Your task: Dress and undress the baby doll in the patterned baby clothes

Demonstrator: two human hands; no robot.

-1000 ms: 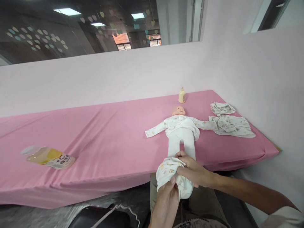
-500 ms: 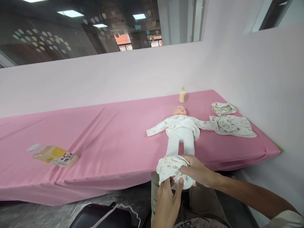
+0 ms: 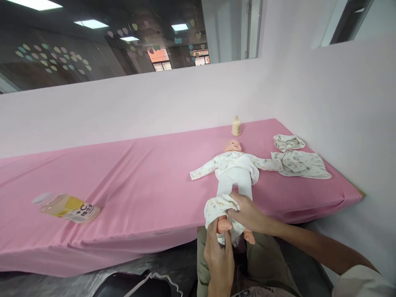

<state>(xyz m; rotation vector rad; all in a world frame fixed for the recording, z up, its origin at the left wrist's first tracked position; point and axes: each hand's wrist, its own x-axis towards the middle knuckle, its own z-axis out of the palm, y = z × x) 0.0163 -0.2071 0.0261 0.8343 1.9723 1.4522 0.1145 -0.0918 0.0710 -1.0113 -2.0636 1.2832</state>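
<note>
A baby doll (image 3: 236, 175) in a white patterned top and white leggings lies on its back, its feet toward me at the table's front edge. Around its lower legs is a bunched white printed garment (image 3: 216, 207), which looks like baby pants. My left hand (image 3: 219, 251) grips the cloth beside the doll's foot (image 3: 224, 225), which pokes out of the fabric. From the right, my right hand (image 3: 246, 212) pinches the garment over the shins. The doll's other foot (image 3: 249, 236) shows below my right hand.
A pink sheet (image 3: 148, 185) covers the table. Folded printed baby clothes (image 3: 305, 164) lie near its right edge. A small cream bottle (image 3: 236, 126) stands beyond the doll's head. A lying drink bottle (image 3: 69, 207) is at left. Below sits a black chair (image 3: 133, 284) with a pale cord.
The garment has been drawn up the shin, and the foot by my left hand has come into view. My right hand has moved slightly up; the other foot now shows more fully.
</note>
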